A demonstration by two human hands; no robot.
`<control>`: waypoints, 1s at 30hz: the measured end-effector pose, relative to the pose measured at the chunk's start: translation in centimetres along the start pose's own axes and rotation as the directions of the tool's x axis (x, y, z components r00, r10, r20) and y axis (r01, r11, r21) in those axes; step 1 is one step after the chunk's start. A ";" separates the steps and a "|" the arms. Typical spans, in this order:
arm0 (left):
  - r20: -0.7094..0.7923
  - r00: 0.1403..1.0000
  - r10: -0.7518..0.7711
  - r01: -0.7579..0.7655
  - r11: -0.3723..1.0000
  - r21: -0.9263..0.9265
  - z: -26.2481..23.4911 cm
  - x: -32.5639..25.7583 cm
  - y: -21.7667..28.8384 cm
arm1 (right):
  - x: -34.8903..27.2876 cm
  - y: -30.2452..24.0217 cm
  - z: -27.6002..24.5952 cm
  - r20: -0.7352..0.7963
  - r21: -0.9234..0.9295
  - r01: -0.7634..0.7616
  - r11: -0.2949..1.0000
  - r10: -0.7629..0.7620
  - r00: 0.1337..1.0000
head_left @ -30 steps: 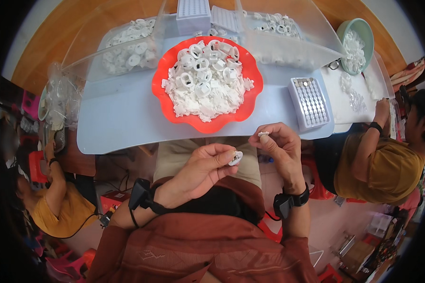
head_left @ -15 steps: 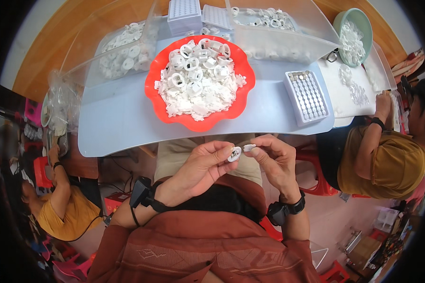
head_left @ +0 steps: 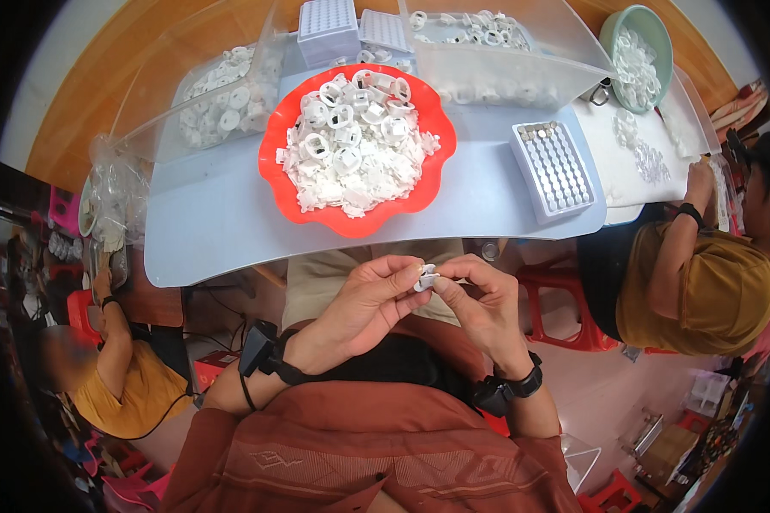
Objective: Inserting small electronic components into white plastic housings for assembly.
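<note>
1. The left hand (head_left: 370, 297) and the right hand (head_left: 481, 301) meet just below the near edge of the pale blue table (head_left: 222, 231), above the person's lap.
2. Between them sits a small white plastic piece (head_left: 425, 277), pinched by the fingertips of both hands; each hand is closed on it from its own side, thumb and forefinger doing the work. Whether it is one piece or two being joined is too small to tell.
3. The piece looks light and rigid, a moulded ring-like part, probably smooth and a little slippery, so a fingertip pinch on its outer rim seems the surest hold. It appears too stiff to bend, though a thin rim might crack under a hard squeeze.
4. On the table just ahead stands a red scalloped bowl (head_left: 281, 184) heaped with similar white pieces (head_left: 355, 145).
5. To the right of the bowl lies a white tray with rows of small cells (head_left: 554, 167), a few at its far end filled.
6. Farther back are clear plastic bins (head_left: 522, 73) holding more white parts, and a green bowl (head_left: 609, 34) at the far right.
7. Another person in a mustard-coloured shirt (head_left: 701, 291) works at the right side of the table.
</note>
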State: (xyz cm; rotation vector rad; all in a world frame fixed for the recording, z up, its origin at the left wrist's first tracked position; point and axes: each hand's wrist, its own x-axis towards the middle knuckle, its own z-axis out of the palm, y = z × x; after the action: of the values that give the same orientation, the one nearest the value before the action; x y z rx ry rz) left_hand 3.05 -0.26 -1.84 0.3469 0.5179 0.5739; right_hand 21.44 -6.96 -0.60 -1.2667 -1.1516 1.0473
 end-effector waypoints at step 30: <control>-0.015 0.998 0.067 -0.063 0.981 0.185 -0.1 0.1 -1.5 | -0.1 1.7 -0.4 -0.040 0.131 -0.113 0.985 0.119 0.992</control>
State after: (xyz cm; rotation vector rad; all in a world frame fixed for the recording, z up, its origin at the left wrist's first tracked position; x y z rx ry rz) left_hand 3.70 -1.32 -2.60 0.5360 0.5841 0.5944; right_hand 21.87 -7.07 -2.26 -1.2616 -0.9673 1.1530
